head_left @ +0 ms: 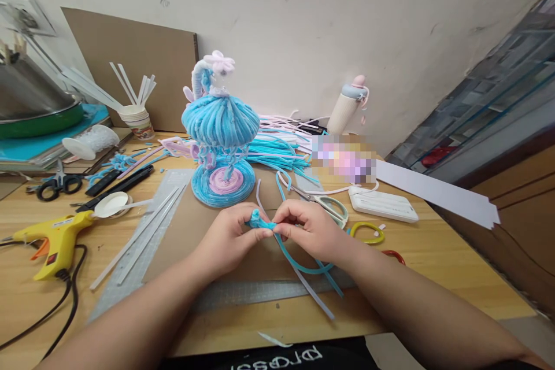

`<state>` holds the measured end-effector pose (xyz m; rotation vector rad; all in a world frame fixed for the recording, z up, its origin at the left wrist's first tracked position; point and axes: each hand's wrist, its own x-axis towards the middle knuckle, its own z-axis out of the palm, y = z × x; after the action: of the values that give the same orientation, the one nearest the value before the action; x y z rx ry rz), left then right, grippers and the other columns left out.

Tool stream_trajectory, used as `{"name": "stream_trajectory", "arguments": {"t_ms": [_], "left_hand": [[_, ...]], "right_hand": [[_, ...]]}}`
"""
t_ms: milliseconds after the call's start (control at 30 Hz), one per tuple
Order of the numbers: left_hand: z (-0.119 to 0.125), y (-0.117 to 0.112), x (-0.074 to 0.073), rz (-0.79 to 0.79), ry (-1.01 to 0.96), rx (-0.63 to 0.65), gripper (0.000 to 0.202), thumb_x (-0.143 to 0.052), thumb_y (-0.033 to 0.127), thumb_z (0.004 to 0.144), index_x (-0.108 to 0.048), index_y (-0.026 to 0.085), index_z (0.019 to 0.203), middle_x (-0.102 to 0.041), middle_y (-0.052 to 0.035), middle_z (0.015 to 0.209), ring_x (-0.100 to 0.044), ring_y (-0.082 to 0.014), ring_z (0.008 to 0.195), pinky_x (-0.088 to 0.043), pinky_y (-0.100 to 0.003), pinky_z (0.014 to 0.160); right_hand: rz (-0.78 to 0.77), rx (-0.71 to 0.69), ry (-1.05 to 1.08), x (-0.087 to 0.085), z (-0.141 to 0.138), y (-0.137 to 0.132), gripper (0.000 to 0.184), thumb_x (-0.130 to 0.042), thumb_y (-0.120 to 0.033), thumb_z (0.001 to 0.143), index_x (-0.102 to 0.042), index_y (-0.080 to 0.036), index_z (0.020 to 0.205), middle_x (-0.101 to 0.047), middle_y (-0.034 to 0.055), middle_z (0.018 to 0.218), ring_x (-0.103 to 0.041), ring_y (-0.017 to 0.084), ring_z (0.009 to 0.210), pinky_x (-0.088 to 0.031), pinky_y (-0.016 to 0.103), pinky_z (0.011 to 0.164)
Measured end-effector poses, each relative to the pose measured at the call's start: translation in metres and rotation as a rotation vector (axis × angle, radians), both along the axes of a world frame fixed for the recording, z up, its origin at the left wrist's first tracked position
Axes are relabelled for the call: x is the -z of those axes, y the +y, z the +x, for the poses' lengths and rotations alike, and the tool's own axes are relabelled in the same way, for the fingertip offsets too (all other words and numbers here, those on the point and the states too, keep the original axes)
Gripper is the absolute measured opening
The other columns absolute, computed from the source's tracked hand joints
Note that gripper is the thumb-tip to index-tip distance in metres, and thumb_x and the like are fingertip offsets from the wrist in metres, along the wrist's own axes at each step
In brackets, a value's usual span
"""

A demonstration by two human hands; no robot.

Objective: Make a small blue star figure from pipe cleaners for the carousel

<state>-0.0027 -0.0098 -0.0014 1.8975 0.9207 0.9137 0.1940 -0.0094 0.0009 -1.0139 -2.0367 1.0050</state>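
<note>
Between my two hands is a twisted blue pipe cleaner (256, 219), coiled into a small knob at its left end. My left hand (232, 237) pinches it with thumb and finger. My right hand (306, 228) pinches the same piece close to the left thumb. A long blue length (299, 267) curves out under my right hand. Below lies a pale lilac pipe cleaner (310, 292). Just behind my hands stands a blue pipe-cleaner jellyfish-like lamp shape (221, 121) with a pink and blue round base (223, 185).
At left lie a yellow glue gun (60, 240), black scissors (60, 182) and clear glue sticks (143, 237). A bundle of blue pipe cleaners (277, 153) lies behind. Light-handled scissors (332, 208), a white power bank (384, 205) and a bottle (346, 107) are at right.
</note>
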Motion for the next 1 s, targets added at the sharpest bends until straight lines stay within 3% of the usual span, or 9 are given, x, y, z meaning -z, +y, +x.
{"name": "stream_trajectory", "arguments": {"t_ms": [100, 333, 667, 867, 1000], "left_hand": [[-0.0011, 0.0001, 0.0005, 0.074, 0.014, -0.005, 0.007, -0.065, 0.024, 0.081, -0.068, 0.02, 0.075, -0.067, -0.0042, 0.079, -0.061, -0.0196, 0.078, -0.045, -0.03, 0.074], [-0.0005, 0.0, 0.0025, 0.229, 0.07, -0.034, 0.004, -0.062, 0.02, 0.083, -0.065, 0.02, 0.08, -0.063, -0.005, 0.085, -0.06, -0.0189, 0.083, -0.045, -0.03, 0.075], [-0.0034, 0.0001, 0.0033, 0.344, 0.156, -0.009, 0.001, -0.059, 0.02, 0.086, -0.06, 0.02, 0.085, -0.061, -0.0056, 0.089, -0.058, -0.0191, 0.088, -0.044, -0.029, 0.077], [-0.0032, 0.0004, 0.006, 0.366, 0.165, 0.008, 0.001, -0.059, 0.018, 0.086, -0.059, 0.019, 0.087, -0.06, -0.0052, 0.09, -0.057, -0.0177, 0.087, -0.044, -0.027, 0.078], [-0.0028, 0.0002, 0.0064, 0.335, 0.119, 0.021, 0.002, -0.059, 0.016, 0.085, -0.059, 0.018, 0.084, -0.06, -0.0041, 0.087, -0.057, -0.017, 0.084, -0.044, -0.027, 0.075]], "right_hand": [[-0.107, 0.013, 0.083, 0.0017, -0.0009, -0.0006, 0.007, -0.062, -0.02, 0.083, -0.065, -0.017, 0.089, -0.064, 0.0011, 0.076, -0.06, 0.012, 0.066, -0.047, 0.024, 0.06], [0.111, -0.018, 0.06, 0.0048, 0.0015, 0.0007, 0.009, -0.061, -0.018, 0.084, -0.07, -0.017, 0.087, -0.063, 0.0013, 0.071, -0.059, 0.013, 0.066, -0.046, 0.025, 0.062], [-0.383, 0.071, 0.277, 0.0015, -0.0046, -0.0005, 0.016, -0.072, -0.028, 0.073, -0.066, -0.015, 0.08, -0.064, -0.0005, 0.062, -0.06, 0.012, 0.056, -0.049, 0.025, 0.058], [-0.454, 0.02, 0.265, -0.0005, -0.002, 0.0015, 0.021, -0.073, -0.032, 0.072, -0.063, -0.013, 0.075, -0.061, -0.0004, 0.059, -0.057, 0.011, 0.054, -0.045, 0.024, 0.054], [-0.358, -0.031, 0.275, 0.0004, -0.0015, 0.0012, 0.018, -0.072, -0.028, 0.072, -0.061, -0.014, 0.074, -0.061, 0.0007, 0.07, -0.054, 0.01, 0.061, -0.042, 0.023, 0.056]]}}
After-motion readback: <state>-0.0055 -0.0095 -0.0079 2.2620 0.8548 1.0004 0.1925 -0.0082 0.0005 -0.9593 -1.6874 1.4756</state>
